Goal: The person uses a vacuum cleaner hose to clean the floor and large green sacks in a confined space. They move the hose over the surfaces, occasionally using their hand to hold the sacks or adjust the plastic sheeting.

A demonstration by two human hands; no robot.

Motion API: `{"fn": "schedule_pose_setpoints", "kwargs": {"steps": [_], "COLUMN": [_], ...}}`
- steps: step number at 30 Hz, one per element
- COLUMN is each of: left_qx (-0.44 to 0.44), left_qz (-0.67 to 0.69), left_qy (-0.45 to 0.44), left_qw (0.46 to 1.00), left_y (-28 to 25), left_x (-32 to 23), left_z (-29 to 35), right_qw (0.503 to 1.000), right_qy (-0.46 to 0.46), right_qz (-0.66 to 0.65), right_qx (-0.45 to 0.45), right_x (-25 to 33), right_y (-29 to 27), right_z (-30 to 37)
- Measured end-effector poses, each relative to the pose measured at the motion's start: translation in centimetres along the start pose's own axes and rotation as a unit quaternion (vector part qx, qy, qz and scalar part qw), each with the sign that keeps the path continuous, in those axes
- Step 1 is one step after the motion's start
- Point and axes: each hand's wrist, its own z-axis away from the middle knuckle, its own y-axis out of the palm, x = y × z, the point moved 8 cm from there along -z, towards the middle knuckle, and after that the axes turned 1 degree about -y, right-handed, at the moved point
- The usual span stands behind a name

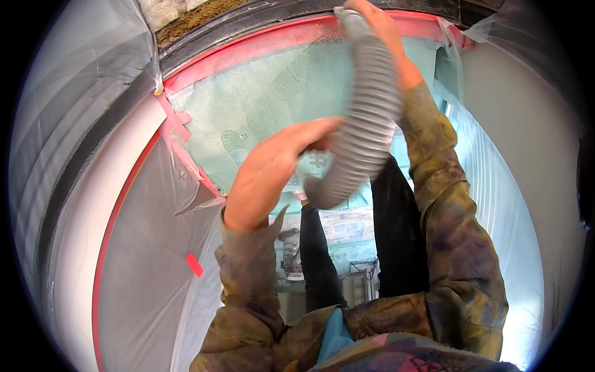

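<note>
A grey corrugated hose runs in a curve down the middle of the view, partly smeared by motion. My right hand is closed around its upper end, close to the pink-taped far edge. Lower down and to the left, my left hand reaches to the hose's side; its fingertips are partly hidden behind the ribs, and it looks closed on the hose. Beneath both hands lies a greenish protective sheet marked with dusty shoe prints. Whatever the hose's upper tip touches is hard to make out.
Pink tape edges the sheet along a dark sill. Clear plastic film drapes the left wall, with more film on the right. My legs stand below, near a wire rack and other partly hidden items.
</note>
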Motion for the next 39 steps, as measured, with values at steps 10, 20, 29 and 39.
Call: {"fn": "schedule_pose_setpoints", "kwargs": {"steps": [10, 20, 29, 39], "left_qx": [-0.165, -0.136, -0.080, -0.092], "left_qz": [-0.705, -0.703, -0.709, -0.716], "left_qy": [0.041, -0.050, 0.085, 0.085], "left_qw": [0.688, 0.697, 0.695, 0.687], "left_y": [-7.0, -3.3, 2.8, 3.4], "left_x": [10.1, 11.3, 12.8, 11.5], "left_z": [-20.0, -23.8, -27.6, -28.9], "right_qw": [0.983, 0.967, 0.973, 0.988], "right_qy": [-0.103, -0.168, -0.117, -0.013], "right_qz": [-0.125, -0.015, 0.102, 0.128], "right_qx": [-0.082, -0.188, -0.168, -0.085], "right_x": [-3.8, -6.7, -7.5, -8.2], "right_y": [-1.6, -4.5, -10.9, -11.7], "right_z": [2.0, 1.6, 2.7, 1.5]}}
